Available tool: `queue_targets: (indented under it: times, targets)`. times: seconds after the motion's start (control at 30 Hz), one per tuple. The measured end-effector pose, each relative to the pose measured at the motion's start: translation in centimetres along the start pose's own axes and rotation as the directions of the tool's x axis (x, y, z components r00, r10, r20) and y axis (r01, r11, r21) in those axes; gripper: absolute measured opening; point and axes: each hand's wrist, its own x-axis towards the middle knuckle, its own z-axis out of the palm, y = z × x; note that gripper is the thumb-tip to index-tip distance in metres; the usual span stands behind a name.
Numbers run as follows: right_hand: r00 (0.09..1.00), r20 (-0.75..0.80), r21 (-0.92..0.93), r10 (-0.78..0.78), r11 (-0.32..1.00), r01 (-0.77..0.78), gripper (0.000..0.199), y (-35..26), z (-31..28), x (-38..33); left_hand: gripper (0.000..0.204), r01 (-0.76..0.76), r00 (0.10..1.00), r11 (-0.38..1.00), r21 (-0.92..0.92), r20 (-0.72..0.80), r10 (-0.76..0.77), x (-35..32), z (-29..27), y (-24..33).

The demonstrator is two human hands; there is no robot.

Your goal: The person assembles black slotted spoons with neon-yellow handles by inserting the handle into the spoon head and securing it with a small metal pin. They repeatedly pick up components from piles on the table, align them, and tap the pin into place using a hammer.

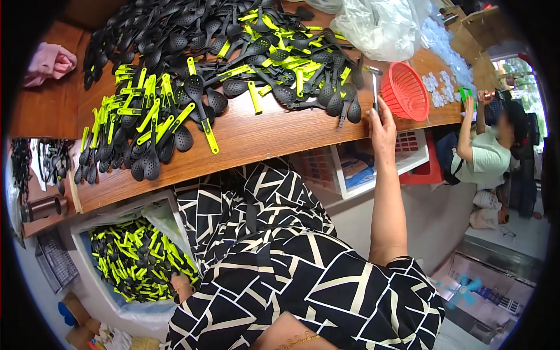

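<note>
My right hand [382,129] is at the table's front edge, its fingers wrapped round the dark handle of a small hammer [375,87] with a metal head. The hammer points away from me, just left of a red plastic basket [405,92]. Low on the left, my left hand [182,287] is at the near right side of a lined bin [81,245]. Black and lime-green utensil pieces [137,256] fill that bin. The left fingers are too small and partly hidden to read. Black slotted spoons with lime-green handles [154,119] lie heaped on the table.
A large pile of black spoon heads [181,35] covers the far table [251,131]. Clear plastic bags [379,29] and pale translucent pieces [446,52] lie at the far right. A white crate [350,175] sits under the table edge. Another person [484,151] works at the right.
</note>
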Motion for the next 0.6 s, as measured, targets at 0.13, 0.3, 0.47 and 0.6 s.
queue_targets:
  times: [0.13,0.3,0.47,0.6]
  targets:
    - [0.98,-0.091,-0.383,-0.179,0.914,0.131,0.05,2.9,-2.0,2.7,0.04,-0.084,0.992,0.924,-0.372,0.059,0.114,2.3,-1.1,5.6]
    - [0.777,0.092,-0.7,-0.623,0.514,0.495,0.039,-3.0,2.5,1.5,0.025,-0.481,0.853,0.536,-0.694,-0.511,0.105,0.7,-16.8,18.8]
    - [0.425,0.438,-0.328,-0.792,0.3,0.896,0.041,-9.2,11.7,-0.3,0.015,-0.914,0.405,0.252,-0.318,-0.762,0.506,-7.0,-32.1,34.3]
    - [0.231,0.697,-0.218,-0.679,0.107,0.97,0.028,-11.5,17.2,0.6,0.02,-0.993,0.073,-0.014,-0.119,-0.695,0.715,-10.3,-35.0,42.1]
